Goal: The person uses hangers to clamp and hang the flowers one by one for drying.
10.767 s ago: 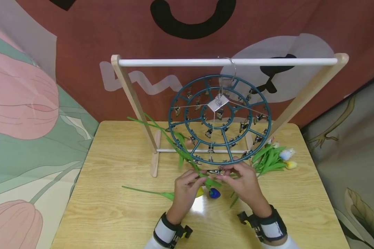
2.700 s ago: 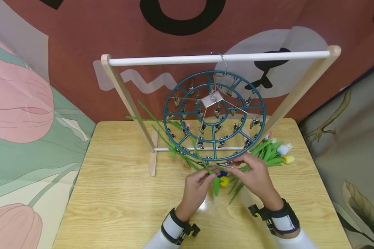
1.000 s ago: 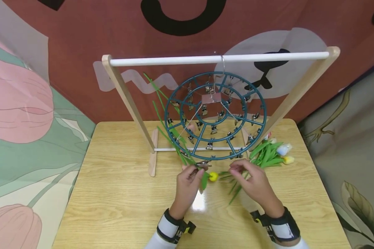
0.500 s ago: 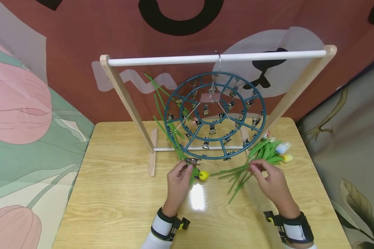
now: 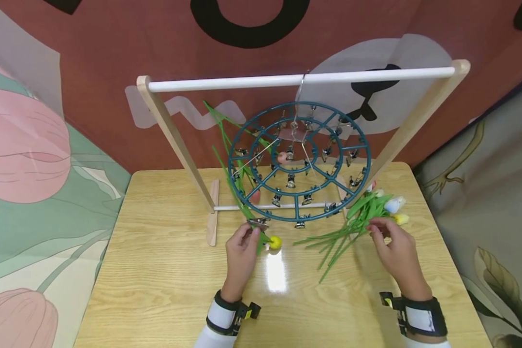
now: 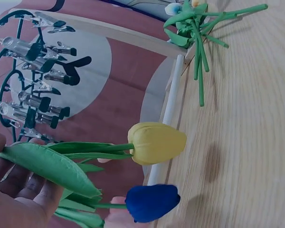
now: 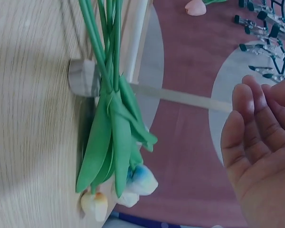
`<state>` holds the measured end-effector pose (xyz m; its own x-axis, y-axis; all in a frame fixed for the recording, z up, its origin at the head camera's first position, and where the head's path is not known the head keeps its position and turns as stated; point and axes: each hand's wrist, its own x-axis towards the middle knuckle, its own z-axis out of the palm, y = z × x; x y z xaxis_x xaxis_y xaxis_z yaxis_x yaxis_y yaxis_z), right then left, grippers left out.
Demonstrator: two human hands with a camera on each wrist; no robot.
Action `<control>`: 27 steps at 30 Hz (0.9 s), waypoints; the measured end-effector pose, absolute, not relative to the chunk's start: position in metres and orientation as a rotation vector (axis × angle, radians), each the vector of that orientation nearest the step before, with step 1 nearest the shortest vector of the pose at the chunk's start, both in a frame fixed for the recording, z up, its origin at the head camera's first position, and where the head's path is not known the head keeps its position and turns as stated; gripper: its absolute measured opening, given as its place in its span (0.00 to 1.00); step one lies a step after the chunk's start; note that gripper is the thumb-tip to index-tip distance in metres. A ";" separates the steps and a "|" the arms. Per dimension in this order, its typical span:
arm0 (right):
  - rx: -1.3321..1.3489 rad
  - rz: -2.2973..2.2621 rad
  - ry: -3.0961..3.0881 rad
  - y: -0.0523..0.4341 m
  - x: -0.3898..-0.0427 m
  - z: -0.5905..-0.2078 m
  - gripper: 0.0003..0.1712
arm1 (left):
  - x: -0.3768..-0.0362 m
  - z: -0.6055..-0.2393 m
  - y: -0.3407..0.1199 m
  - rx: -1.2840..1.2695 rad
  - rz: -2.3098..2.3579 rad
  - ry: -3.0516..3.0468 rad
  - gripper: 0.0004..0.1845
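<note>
A yellow tulip (image 6: 156,143) hangs head down beside a clip (image 5: 258,222) at the front rim of the round blue clip hanger (image 5: 297,195). My left hand (image 5: 241,251) pinches its stem and leaf (image 6: 54,166) right at that clip. A blue tulip (image 6: 153,203) hangs close by. In the head view, several green stems stick up at the hanger's left side, with pink tulip heads (image 5: 254,195) below them. My right hand (image 5: 396,249), fingers loosely bent and holding nothing, hovers above the bunch of tulips (image 7: 107,137) lying on the table.
A wooden stand with a white top bar (image 5: 243,83) carries the hanger by its hook. Its lower bar (image 5: 226,208) and feet (image 5: 212,227) rest on the wooden table (image 5: 165,280). Many metal clips (image 6: 26,52) dangle from the rings. A patterned cloth hangs behind.
The hanger has turned, its front rim going left, and my left hand has moved left with the clip and yellow tulip. My right hand has left the rim and moved right over the bunch.
</note>
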<state>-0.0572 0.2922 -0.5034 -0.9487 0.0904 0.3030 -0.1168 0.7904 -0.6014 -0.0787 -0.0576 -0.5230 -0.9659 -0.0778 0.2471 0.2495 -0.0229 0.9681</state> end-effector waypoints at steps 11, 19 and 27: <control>0.238 0.664 -2.702 0.305 -0.065 -0.521 0.12 | -0.081 -0.517 -0.061 -0.135 -2.095 -2.036 0.09; 0.520 0.380 -2.768 0.318 -0.079 -0.562 0.18 | -0.082 -0.516 -0.065 -0.117 -2.053 -2.054 0.08; 0.578 0.292 -2.756 0.331 -0.084 -0.583 0.17 | -0.085 -0.518 -0.064 -0.181 -2.007 -2.024 0.08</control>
